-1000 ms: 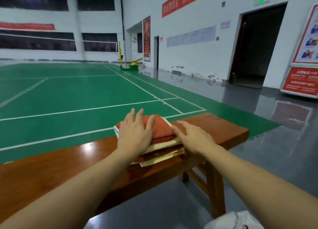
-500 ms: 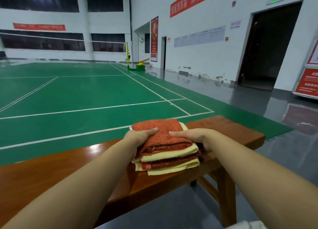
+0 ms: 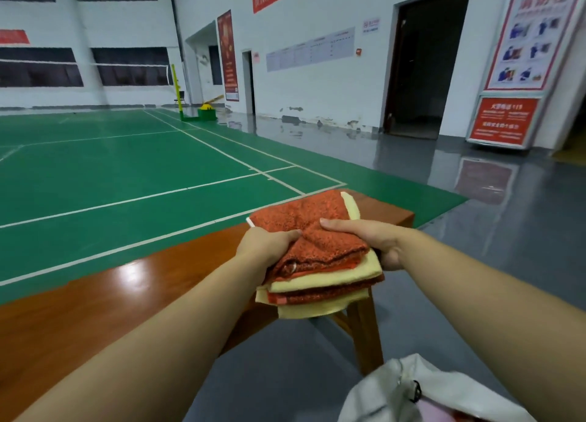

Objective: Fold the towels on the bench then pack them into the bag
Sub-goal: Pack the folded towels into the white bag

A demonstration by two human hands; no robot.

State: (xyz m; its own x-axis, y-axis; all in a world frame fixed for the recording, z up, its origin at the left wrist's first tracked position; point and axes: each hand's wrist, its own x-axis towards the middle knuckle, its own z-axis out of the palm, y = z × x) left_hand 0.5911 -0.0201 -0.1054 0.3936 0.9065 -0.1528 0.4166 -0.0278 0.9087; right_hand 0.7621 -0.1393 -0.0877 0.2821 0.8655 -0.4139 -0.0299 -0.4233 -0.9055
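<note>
A stack of folded towels (image 3: 320, 263), orange-red and pale yellow layers, is held up over the near edge of the wooden bench (image 3: 126, 294). My left hand (image 3: 269, 247) grips the stack's left side with the thumb on top. On the right side, my right hand (image 3: 367, 240) grips it the same way, thumb across the top orange towel and fingers underneath. A white bag (image 3: 412, 393) lies on the floor at the bottom right, partly cut off by the frame edge.
The bench's right end and leg (image 3: 364, 336) stand just below the towels. Grey floor lies between bench and bag. A green badminton court stretches behind the bench; a red sign board (image 3: 504, 120) and a dark doorway stand at the far right wall.
My hands went from pressing flat on the stack to gripping its sides, then lifted it off the bench toward me. The view tilted down, so the bag shows more.
</note>
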